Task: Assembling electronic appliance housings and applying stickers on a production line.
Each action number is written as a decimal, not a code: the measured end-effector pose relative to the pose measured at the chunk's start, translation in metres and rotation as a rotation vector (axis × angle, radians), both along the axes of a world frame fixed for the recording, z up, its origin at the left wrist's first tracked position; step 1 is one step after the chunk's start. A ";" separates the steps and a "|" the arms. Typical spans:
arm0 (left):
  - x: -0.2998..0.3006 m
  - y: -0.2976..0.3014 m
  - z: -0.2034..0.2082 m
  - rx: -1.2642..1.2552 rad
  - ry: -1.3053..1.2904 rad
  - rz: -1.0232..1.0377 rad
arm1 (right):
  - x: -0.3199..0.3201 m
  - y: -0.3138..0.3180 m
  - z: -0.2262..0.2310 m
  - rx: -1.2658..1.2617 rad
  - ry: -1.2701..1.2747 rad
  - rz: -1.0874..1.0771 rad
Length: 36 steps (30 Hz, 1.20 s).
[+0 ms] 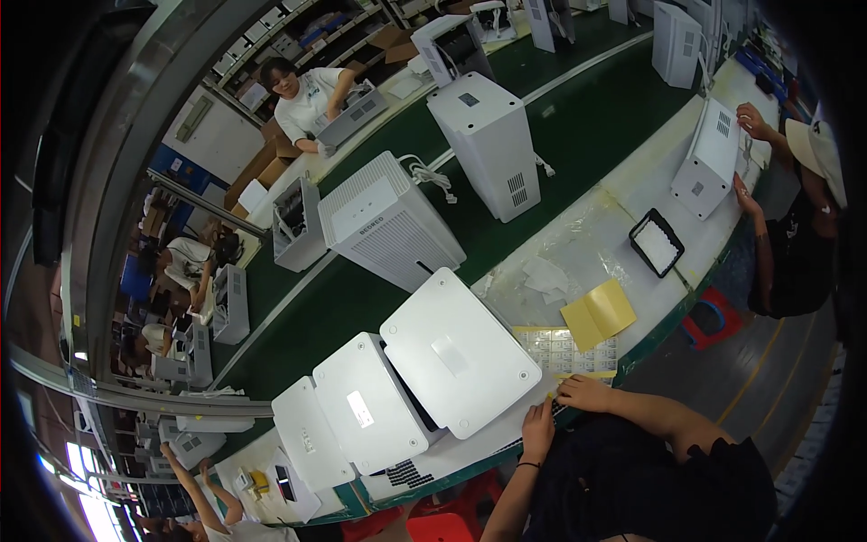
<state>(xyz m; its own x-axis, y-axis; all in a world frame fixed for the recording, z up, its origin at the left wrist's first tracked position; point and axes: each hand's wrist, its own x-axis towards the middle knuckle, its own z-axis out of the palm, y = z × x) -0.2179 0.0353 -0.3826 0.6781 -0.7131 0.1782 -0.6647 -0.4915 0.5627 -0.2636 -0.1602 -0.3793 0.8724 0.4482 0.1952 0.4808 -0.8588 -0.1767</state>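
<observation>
My left hand, with a dark band at its wrist, is at the near table edge, fingers pinched together. Close by on its right, my right hand is also closed, its fingertips almost meeting the left ones. A tiny yellowish bit shows between them, too small to name. Just beyond lies a sheet of printed labels, partly under a folded yellow paper. To the left of my hands, a white appliance housing lies with its flat footed face up. Two similar white housings stand beside it.
A green conveyor belt carries tall white appliances and a ribbed one with cords. A black tray of white pieces sits right. Co-workers handle housings across the belt and at far right. Red stools stand below the table.
</observation>
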 end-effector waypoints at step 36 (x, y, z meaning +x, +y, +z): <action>0.052 0.095 0.286 -0.792 0.194 0.419 | 0.233 0.021 0.281 0.523 -0.468 -0.073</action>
